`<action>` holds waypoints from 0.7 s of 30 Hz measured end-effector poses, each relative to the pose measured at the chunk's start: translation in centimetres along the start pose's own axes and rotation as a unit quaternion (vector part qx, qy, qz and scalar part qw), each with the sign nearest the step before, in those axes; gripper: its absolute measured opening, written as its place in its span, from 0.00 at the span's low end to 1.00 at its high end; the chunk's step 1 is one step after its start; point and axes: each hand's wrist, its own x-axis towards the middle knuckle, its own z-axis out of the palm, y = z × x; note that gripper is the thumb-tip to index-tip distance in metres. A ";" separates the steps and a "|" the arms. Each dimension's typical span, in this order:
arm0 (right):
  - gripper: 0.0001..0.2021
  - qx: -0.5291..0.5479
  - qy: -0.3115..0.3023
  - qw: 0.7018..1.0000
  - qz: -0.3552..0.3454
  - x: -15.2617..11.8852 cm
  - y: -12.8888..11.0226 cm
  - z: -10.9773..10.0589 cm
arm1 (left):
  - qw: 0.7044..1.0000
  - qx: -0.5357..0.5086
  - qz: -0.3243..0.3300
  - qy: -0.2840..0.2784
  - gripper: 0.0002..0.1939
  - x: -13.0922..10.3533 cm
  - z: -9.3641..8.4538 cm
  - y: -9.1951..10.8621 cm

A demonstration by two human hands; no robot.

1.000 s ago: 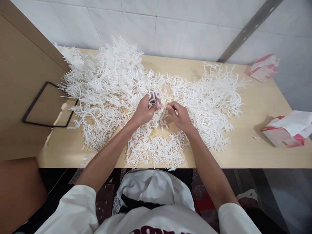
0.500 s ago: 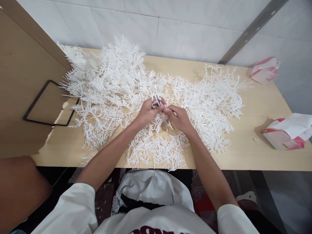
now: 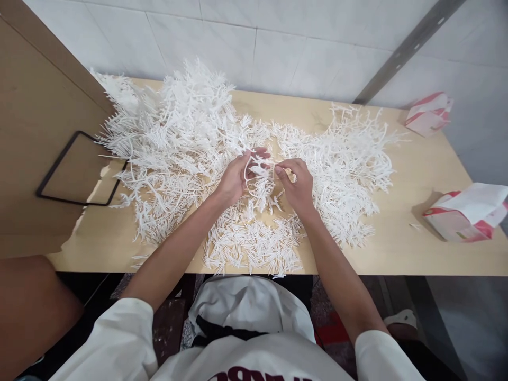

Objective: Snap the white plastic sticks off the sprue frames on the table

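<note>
Lying on their sides, two red-and-white bags [image 3: 468,211] and [image 3: 429,113] rest on the right of the pale wooden table [image 3: 413,248]; their contents cannot be seen. White tiled wall [image 3: 278,47] backs the table, heaped with white plastic branches [image 3: 170,137]. Over the middle, the left hand [image 3: 238,177] curls loosely around one small white sprig [image 3: 260,172], its axis running roughly left-right, while the right hand [image 3: 297,185] pinches its right end.

The one camera sits on the person's head, close above, looking forward and down at the wooden table [image 3: 416,174], with the tiled wall [image 3: 278,47] at 12 o'clock and the person's lap at 6 o'clock.
</note>
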 end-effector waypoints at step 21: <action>0.13 0.120 -0.010 0.989 0.088 -0.1 -0.6 -0.4 | 0.976 0.150 0.096 0.128 0.20 -0.1 0.1 -1.0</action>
